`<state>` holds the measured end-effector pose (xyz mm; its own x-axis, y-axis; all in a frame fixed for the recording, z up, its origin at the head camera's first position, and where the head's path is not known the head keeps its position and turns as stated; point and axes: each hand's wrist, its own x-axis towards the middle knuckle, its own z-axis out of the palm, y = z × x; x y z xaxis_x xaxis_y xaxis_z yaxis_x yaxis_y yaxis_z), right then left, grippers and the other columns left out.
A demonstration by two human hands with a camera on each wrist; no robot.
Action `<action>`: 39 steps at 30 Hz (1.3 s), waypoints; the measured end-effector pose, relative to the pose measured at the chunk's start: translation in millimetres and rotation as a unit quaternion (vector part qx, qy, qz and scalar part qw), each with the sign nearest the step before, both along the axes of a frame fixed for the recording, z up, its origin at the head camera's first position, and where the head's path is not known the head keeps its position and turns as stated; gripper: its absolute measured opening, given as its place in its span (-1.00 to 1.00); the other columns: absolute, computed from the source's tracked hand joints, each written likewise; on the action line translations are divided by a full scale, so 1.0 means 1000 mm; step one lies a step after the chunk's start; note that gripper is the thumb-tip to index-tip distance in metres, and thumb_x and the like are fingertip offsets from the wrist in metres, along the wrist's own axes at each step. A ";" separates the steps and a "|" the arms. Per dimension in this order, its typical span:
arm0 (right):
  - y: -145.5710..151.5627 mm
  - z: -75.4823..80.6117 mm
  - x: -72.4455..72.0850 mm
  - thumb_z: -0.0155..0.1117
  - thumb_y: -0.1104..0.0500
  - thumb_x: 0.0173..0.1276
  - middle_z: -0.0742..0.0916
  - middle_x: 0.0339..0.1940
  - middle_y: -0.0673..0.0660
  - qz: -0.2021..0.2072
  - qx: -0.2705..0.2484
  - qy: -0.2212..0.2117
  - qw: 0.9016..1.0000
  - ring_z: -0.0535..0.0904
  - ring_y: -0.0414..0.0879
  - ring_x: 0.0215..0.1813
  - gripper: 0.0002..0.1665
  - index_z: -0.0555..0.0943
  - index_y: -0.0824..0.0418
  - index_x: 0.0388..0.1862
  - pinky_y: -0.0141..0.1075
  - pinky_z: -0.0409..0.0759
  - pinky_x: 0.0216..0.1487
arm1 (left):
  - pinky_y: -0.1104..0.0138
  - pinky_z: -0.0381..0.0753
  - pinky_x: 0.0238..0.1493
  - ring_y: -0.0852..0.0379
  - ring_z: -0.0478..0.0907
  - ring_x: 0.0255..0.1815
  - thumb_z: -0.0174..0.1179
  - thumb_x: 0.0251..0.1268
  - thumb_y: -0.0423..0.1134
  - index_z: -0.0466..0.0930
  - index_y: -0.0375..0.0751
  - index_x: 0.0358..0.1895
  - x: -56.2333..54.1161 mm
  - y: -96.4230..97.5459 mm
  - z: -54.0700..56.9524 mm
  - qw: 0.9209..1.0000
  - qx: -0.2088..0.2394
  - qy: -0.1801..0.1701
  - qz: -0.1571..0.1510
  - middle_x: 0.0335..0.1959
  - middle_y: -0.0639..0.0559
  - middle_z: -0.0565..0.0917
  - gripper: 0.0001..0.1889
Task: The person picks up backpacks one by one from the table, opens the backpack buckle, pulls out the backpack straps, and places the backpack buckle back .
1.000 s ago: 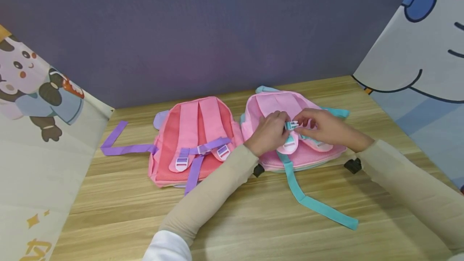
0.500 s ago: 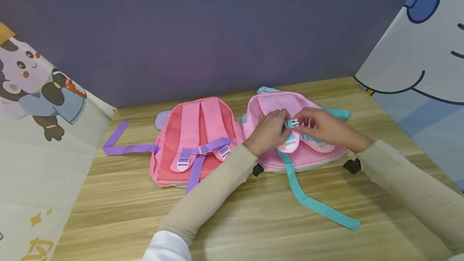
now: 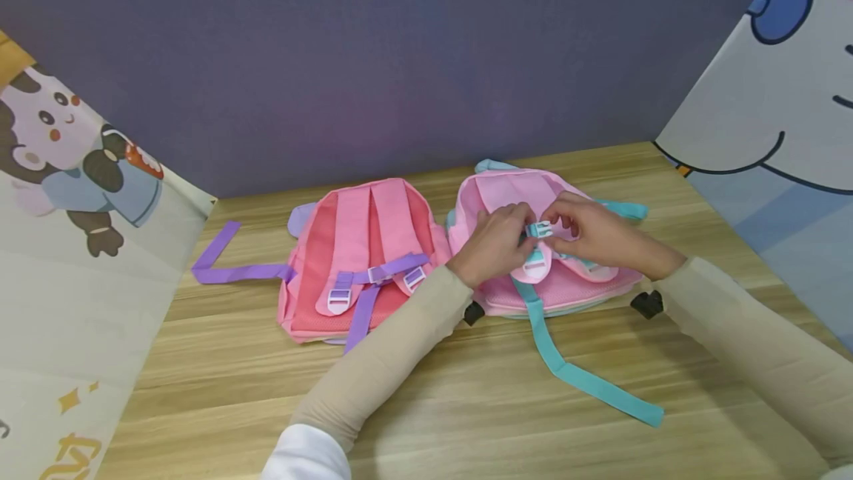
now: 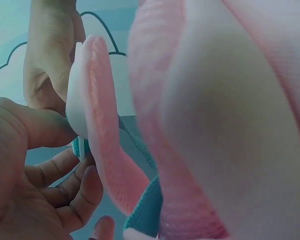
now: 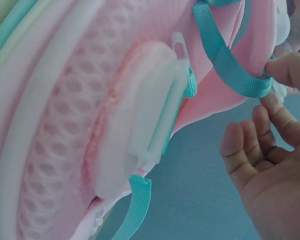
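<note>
1. Head: a white-and-turquoise buckle [image 3: 541, 230] is pinched by the left hand [image 3: 494, 239] and right hand [image 3: 596, 234] above a pale pink backpack [image 3: 566, 295] on the desk [image 3: 466, 406].
2. Left wrist: turquoise webbing [image 4: 79, 147] is pinched beside a pink strap end [image 4: 105, 100].
3. Right wrist: a turquoise strap [image 5: 235, 75] is held by thumb and forefinger.

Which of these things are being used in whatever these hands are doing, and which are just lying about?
Apparently in use:
left hand and right hand
white buckle between them
teal strap at the buckle
light pink backpack

Seemingly just lying about:
coral-pink backpack
its purple straps
</note>
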<state>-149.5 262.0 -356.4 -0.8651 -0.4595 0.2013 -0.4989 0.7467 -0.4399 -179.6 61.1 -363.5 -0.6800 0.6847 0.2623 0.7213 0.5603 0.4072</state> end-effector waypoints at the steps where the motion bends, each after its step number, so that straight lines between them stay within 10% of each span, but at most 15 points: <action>1: 0.000 0.000 0.000 0.40 0.26 0.14 0.51 -0.37 0.05 -0.001 0.001 0.003 1.000 0.41 -0.11 -0.42 -0.69 0.52 0.13 -0.16 -0.30 0.46 -0.41 | 0.30 0.26 -0.22 0.28 0.42 -0.33 0.23 0.23 -0.16 0.49 -0.11 -0.13 0.000 0.000 0.000 1.000 0.001 0.003 -0.001 -0.37 0.19 0.49 -0.79; 39: -0.001 0.002 0.000 0.48 0.37 0.01 0.57 -0.30 -0.05 0.029 -0.039 0.049 0.998 0.48 -0.16 -0.34 -0.47 0.48 0.19 -0.04 -0.29 0.50 -0.40 | 0.29 0.28 -0.20 0.25 0.45 -0.29 0.24 0.25 -0.17 0.53 -0.16 -0.11 0.001 0.000 0.004 1.000 -0.011 0.021 -0.007 -0.32 0.14 0.53 -0.78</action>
<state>-149.9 260.7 -354.7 -0.8118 -0.4878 0.3209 -0.5839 0.6803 -0.4430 -178.6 60.7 -359.3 -0.6587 0.7005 0.2747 0.7456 0.5586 0.3633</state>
